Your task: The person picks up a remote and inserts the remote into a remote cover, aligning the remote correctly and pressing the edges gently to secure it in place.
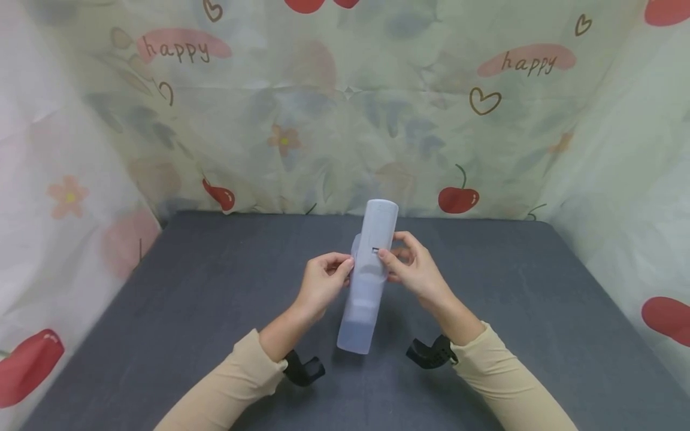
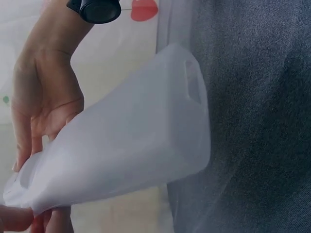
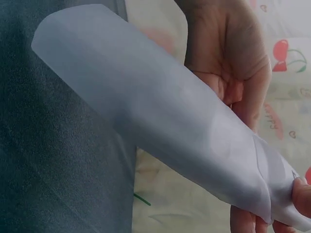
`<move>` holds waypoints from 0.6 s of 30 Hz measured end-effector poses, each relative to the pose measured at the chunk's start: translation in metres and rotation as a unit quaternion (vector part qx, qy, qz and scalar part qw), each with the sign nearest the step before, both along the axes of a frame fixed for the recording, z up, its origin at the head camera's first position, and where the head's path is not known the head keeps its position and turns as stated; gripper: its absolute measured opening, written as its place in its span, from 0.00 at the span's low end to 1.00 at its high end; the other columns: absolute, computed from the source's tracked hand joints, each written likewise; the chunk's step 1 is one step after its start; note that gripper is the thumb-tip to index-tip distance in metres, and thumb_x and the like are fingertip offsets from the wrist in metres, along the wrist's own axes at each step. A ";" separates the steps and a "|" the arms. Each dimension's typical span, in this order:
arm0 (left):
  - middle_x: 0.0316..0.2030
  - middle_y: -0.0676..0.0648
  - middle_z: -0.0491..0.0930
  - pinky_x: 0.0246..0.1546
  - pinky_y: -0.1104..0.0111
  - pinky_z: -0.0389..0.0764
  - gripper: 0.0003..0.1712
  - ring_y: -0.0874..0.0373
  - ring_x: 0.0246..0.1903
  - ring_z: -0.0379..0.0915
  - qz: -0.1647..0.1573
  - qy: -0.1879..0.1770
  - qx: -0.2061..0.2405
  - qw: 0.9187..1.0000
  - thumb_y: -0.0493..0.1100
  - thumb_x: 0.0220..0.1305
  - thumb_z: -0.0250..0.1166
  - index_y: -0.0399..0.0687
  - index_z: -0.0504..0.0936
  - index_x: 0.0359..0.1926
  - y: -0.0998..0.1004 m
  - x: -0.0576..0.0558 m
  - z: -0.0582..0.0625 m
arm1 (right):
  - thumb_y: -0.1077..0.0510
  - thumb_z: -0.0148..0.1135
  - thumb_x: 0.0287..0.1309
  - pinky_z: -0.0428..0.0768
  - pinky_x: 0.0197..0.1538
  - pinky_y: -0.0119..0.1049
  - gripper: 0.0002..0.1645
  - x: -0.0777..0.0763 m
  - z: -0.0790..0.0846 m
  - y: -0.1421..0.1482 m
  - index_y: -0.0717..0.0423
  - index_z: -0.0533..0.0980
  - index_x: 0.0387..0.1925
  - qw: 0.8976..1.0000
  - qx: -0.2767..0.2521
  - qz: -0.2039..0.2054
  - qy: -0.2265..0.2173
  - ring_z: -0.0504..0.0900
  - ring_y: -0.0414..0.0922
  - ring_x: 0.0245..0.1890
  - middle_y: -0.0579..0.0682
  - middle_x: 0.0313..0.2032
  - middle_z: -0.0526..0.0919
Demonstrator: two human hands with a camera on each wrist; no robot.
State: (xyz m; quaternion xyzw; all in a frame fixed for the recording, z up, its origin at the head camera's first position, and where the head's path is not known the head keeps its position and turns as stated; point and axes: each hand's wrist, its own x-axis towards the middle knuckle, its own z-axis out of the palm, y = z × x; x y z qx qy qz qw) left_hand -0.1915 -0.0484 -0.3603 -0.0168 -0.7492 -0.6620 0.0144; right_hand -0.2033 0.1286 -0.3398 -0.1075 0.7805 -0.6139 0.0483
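Cherries dot the cloth. My left hand and right hand pinch the white tube; a loose grip could drop it.

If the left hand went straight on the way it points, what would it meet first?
The white container that the left hand grips; beyond, probably the right hand, depth unclear.

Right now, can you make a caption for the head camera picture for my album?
A left hand and a right hand hold a tilted whitish case over a dark table.
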 end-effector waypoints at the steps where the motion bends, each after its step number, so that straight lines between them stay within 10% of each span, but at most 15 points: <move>1: 0.39 0.36 0.81 0.37 0.67 0.82 0.13 0.62 0.31 0.77 -0.008 -0.002 0.000 1.000 0.38 0.65 0.58 0.32 0.81 0.44 0.000 0.000 0.000 | 0.56 0.56 0.63 0.83 0.43 0.45 0.25 0.000 0.000 0.000 0.61 0.62 0.58 1.000 0.001 -0.005 0.000 0.82 0.44 0.38 0.66 0.45 0.77; 9: 0.44 0.41 0.82 0.39 0.65 0.79 0.18 0.55 0.40 0.78 -0.091 -0.006 -0.067 0.994 0.46 0.64 0.61 0.39 0.77 0.50 0.000 0.002 0.007 | 0.54 0.58 0.62 0.83 0.41 0.41 0.25 0.001 0.003 -0.001 0.59 0.65 0.58 1.000 0.014 -0.025 -0.004 0.83 0.41 0.35 0.56 0.40 0.78; 18: 0.40 0.38 0.82 0.36 0.67 0.79 0.15 0.56 0.35 0.79 -0.062 0.029 -0.042 0.997 0.42 0.64 0.60 0.37 0.78 0.48 -0.004 0.003 0.010 | 0.54 0.55 0.64 0.82 0.47 0.41 0.27 0.002 0.004 0.002 0.61 0.62 0.60 0.999 -0.021 -0.028 -0.013 0.82 0.38 0.37 0.61 0.47 0.78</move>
